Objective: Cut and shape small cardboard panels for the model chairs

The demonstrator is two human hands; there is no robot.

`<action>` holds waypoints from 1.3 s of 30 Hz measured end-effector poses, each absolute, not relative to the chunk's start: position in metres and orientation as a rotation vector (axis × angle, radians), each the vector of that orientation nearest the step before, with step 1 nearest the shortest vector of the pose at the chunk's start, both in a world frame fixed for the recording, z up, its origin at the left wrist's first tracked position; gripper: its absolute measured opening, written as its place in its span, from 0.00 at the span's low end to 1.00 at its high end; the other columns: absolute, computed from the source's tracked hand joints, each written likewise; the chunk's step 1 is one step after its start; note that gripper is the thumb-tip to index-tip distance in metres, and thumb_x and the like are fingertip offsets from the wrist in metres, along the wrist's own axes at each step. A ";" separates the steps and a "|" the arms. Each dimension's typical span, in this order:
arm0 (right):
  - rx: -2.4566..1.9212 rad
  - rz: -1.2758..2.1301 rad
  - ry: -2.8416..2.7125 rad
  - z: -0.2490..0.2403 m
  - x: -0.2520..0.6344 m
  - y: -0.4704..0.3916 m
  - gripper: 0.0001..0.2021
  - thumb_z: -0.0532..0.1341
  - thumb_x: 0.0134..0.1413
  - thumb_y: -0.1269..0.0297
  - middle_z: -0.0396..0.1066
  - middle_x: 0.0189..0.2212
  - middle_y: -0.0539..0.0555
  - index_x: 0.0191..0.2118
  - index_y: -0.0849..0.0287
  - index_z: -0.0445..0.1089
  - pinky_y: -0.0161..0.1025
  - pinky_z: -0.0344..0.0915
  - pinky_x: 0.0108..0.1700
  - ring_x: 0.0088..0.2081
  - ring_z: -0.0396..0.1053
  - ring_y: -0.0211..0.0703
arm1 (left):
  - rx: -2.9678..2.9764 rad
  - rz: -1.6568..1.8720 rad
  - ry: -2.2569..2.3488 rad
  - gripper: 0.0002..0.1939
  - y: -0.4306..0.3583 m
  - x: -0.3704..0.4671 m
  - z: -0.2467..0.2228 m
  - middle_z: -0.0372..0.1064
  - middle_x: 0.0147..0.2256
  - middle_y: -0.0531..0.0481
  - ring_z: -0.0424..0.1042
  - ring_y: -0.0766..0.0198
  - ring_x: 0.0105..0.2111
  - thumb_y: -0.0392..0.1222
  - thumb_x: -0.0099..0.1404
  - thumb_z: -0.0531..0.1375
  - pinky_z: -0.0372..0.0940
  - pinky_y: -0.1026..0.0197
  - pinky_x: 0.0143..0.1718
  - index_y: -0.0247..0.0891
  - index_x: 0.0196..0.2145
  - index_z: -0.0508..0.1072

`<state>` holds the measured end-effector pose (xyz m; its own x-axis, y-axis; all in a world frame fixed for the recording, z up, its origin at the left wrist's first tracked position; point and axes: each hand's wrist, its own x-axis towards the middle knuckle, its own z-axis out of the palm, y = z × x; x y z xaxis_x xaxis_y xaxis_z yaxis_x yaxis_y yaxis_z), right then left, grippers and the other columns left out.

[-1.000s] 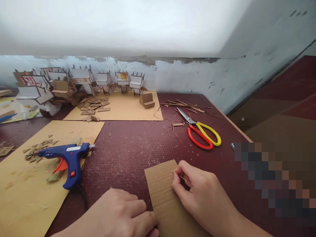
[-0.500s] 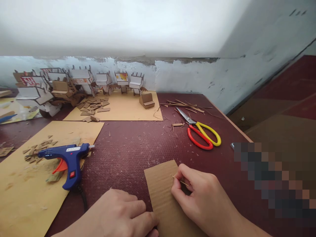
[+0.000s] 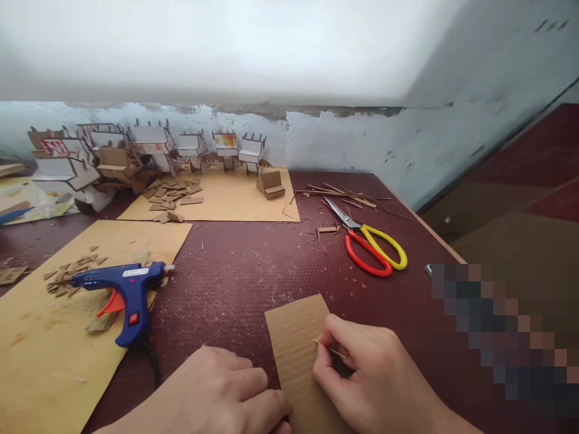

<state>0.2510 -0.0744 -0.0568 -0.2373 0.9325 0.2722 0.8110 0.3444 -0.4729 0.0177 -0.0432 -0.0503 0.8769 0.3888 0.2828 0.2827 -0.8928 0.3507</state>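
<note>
A cardboard sheet (image 3: 294, 337) lies flat on the table (image 3: 226, 271) at six o'clock in the view. At its three o'clock, the right hand (image 3: 368, 367) pinches a thin stick (image 3: 337, 352) near the tip, seemingly for fine control. At nine o'clock, the left hand's (image 3: 221, 386) fingers curl by the edge, probably steadying it; whether they grip, I cannot tell. The glue gun (image 3: 136, 289) at ten and scissors (image 3: 357, 228) at one leave elbow room.
</note>
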 end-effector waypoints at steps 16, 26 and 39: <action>-1.441 0.406 -2.201 -0.056 0.250 -0.076 0.08 0.56 0.54 0.74 0.64 0.18 0.43 0.27 0.55 0.64 0.36 0.53 0.25 0.19 0.65 0.34 | 2.753 0.516 0.506 0.20 -0.045 0.016 -0.048 0.71 0.23 0.56 0.69 0.66 0.20 0.42 0.81 0.47 0.57 0.59 0.21 0.39 0.34 0.74; -1.305 0.350 -2.254 -0.056 0.244 -0.075 0.10 0.56 0.54 0.77 0.64 0.20 0.42 0.26 0.56 0.62 0.35 0.53 0.27 0.21 0.62 0.32 | 2.721 0.514 0.546 0.19 -0.047 0.014 -0.047 0.72 0.24 0.56 0.70 0.65 0.21 0.41 0.79 0.49 0.59 0.58 0.22 0.39 0.35 0.76; -1.185 0.476 -2.297 -0.057 0.239 -0.068 0.11 0.55 0.67 0.75 0.73 0.31 0.50 0.39 0.57 0.75 0.37 0.63 0.34 0.31 0.72 0.41 | 2.676 0.480 0.594 0.14 -0.049 0.016 -0.041 0.71 0.23 0.56 0.68 0.66 0.20 0.38 0.75 0.55 0.61 0.60 0.23 0.38 0.31 0.73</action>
<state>0.2394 -0.0685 -0.0567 -0.4905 0.8264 0.2764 0.6484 0.5581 -0.5178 0.0159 -0.0488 -0.0413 0.8542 0.4578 0.2465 0.3367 -0.8483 0.4088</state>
